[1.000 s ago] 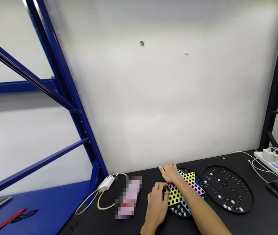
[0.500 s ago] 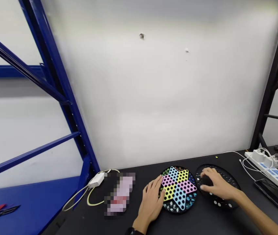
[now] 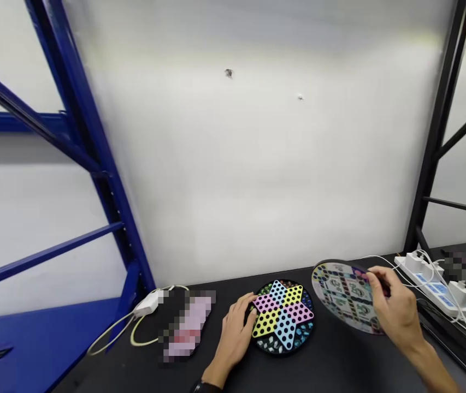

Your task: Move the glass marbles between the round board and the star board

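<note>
A round Chinese checkers board lies on the black table, its star in blue, yellow and pink, with coloured pieces around the star. My left hand rests at the board's left edge, fingers stretched out and touching the rim, not wrapped around it. To the right, my right hand pinches the right edge of a round game board lid between thumb and fingers. The lid is raised and tilted, and its printed side with a colourful track pattern faces me. The fingers behind it are partly hidden.
A white power strip with plugs and cables is at the right, near a dark phone-like slab. Left of my hands lie a blurred pink packet and a white adapter with its cable. Blue shelving stands at left.
My right hand has closed on the round lid, which lay dark side up on the table, and has lifted and tilted it. The left hand stays by the checkers board. The view shifted slightly.
</note>
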Demonstrator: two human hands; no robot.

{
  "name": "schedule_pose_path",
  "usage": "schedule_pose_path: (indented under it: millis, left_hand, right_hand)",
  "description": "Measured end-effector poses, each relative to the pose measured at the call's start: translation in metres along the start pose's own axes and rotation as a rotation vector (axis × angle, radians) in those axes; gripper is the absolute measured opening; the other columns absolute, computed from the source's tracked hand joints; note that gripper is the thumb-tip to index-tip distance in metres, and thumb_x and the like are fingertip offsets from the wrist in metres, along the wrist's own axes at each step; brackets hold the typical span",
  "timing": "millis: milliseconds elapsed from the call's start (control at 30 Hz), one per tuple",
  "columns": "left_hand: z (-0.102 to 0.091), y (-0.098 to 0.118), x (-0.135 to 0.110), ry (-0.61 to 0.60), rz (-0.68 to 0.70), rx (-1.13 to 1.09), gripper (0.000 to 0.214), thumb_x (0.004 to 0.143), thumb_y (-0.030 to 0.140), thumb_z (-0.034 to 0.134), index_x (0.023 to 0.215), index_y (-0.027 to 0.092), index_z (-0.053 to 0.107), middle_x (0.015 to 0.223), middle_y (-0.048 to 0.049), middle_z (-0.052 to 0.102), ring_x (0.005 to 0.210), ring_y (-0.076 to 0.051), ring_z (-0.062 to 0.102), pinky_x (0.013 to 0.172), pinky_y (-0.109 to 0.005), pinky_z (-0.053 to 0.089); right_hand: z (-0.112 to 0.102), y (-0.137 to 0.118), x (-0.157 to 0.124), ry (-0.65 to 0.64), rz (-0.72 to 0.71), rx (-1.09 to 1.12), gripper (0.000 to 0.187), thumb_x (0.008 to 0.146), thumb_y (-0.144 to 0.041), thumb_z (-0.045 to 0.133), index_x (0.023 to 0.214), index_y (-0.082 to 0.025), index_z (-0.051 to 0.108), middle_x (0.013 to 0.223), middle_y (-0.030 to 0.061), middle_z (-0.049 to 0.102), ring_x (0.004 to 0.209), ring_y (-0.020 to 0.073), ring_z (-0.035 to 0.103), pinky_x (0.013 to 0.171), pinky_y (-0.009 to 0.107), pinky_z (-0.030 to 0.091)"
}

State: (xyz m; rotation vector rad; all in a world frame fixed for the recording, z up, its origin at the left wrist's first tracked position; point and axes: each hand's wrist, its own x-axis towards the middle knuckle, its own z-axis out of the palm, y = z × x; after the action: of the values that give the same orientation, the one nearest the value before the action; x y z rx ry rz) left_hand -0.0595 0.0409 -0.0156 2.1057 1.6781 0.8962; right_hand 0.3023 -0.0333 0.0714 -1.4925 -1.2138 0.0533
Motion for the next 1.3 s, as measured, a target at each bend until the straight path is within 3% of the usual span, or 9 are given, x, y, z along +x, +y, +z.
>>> schedule_pose_path:
  millis: [67, 200, 333, 433, 533, 700, 800, 933, 1300]
  left_hand:
    - [-0.002, 0.001, 0.0, 0.027, 0.003, -0.068, 0.041, 0.097, 0.046, 0.032, 0.124, 0.032, 0.06, 0.138, 0.0007, 0.058, 0.128, -0.022, 0.05, 0.109, -0.044, 0.04]
    - [-0.005, -0.003, 0.001, 0.098, -0.019, -0.28, 0.049, 0.098, 0.049, 0.024, 0.115, 0.027, 0.064, 0.123, -0.0019, 0.066, 0.118, -0.021, 0.058, 0.107, -0.04, 0.044]
    - [-0.005, -0.007, 0.0, 0.139, -0.089, -0.322, 0.053, 0.096, 0.05, 0.024, 0.117, 0.021, 0.062, 0.123, -0.0073, 0.066, 0.117, -0.023, 0.059, 0.104, -0.039, 0.046]
    - [-0.003, -0.003, -0.003, 0.021, -0.108, -0.093, 0.049, 0.086, 0.047, 0.047, 0.127, 0.023, 0.057, 0.133, -0.0073, 0.06, 0.122, -0.025, 0.055, 0.104, -0.042, 0.043]
    - [-0.002, 0.007, -0.007, -0.119, -0.097, 0.125, 0.055, 0.084, 0.04, 0.049, 0.137, 0.026, 0.051, 0.144, -0.0058, 0.051, 0.131, -0.025, 0.047, 0.109, -0.044, 0.036]
    - [-0.005, 0.02, -0.012, -0.244, -0.05, 0.317, 0.061, 0.094, 0.044, 0.032, 0.152, 0.026, 0.033, 0.159, -0.0049, 0.033, 0.143, -0.025, 0.033, 0.117, -0.046, 0.023]
    - [-0.005, 0.022, -0.014, -0.283, -0.025, 0.344, 0.065, 0.094, 0.051, 0.03, 0.154, 0.025, 0.028, 0.162, -0.0045, 0.026, 0.146, -0.027, 0.028, 0.119, -0.049, 0.018]
    - [-0.004, 0.022, -0.014, -0.307, -0.051, 0.323, 0.078, 0.089, 0.062, 0.036, 0.155, 0.023, 0.025, 0.162, -0.0067, 0.024, 0.148, -0.03, 0.024, 0.12, -0.055, 0.013]
    - [-0.003, 0.021, -0.013, -0.299, -0.069, 0.267, 0.078, 0.086, 0.062, 0.042, 0.154, 0.027, 0.027, 0.16, -0.005, 0.032, 0.147, -0.029, 0.025, 0.12, -0.055, 0.013]
  right_hand:
    - [0.013, -0.011, 0.017, 0.043, 0.1, 0.193, 0.034, 0.086, -0.054, 0.055, 0.095, -0.022, 0.061, 0.092, 0.0093, 0.07, 0.084, 0.0242, 0.066, 0.077, 0.035, 0.052]
    - [0.088, -0.007, 0.021, -0.37, 0.28, 0.512, 0.03, 0.077, -0.048, 0.065, 0.089, -0.021, 0.061, 0.084, 0.0079, 0.07, 0.077, 0.0233, 0.066, 0.069, 0.033, 0.052]
    - [0.17, 0.011, -0.001, -0.554, 0.358, 0.343, 0.013, 0.075, -0.03, 0.062, 0.083, -0.02, 0.062, 0.082, 0.0078, 0.068, 0.083, 0.0247, 0.065, 0.077, 0.036, 0.051]
    - [0.197, 0.022, -0.015, -0.552, 0.228, 0.087, 0.013, 0.075, -0.025, 0.06, 0.087, -0.021, 0.064, 0.1, 0.0105, 0.067, 0.102, 0.0283, 0.06, 0.088, 0.039, 0.045]
    - [0.196, 0.031, -0.023, -0.649, 0.027, -0.224, 0.032, 0.088, -0.033, 0.045, 0.113, -0.024, 0.064, 0.121, 0.0106, 0.062, 0.116, 0.0284, 0.052, 0.096, 0.042, 0.039]
    - [0.172, 0.035, -0.028, -0.942, -0.147, -0.352, 0.066, 0.093, -0.054, 0.035, 0.152, -0.025, 0.033, 0.157, 0.0077, 0.034, 0.14, 0.0294, 0.031, 0.111, 0.044, 0.024]
    - [0.163, 0.032, -0.03, -1.001, -0.184, -0.412, 0.075, 0.092, -0.061, 0.032, 0.156, -0.023, 0.025, 0.162, 0.0066, 0.023, 0.145, 0.03, 0.022, 0.113, 0.044, 0.018]
    - [0.16, 0.026, -0.032, -0.999, -0.157, -0.433, 0.075, 0.091, -0.061, 0.032, 0.156, -0.024, 0.026, 0.162, 0.0053, 0.024, 0.146, 0.0295, 0.022, 0.114, 0.044, 0.018]
    - [0.158, 0.029, -0.033, -0.988, -0.104, -0.41, 0.079, 0.089, -0.061, 0.036, 0.155, -0.019, 0.027, 0.16, 0.0075, 0.029, 0.147, 0.0255, 0.021, 0.117, 0.04, 0.017]
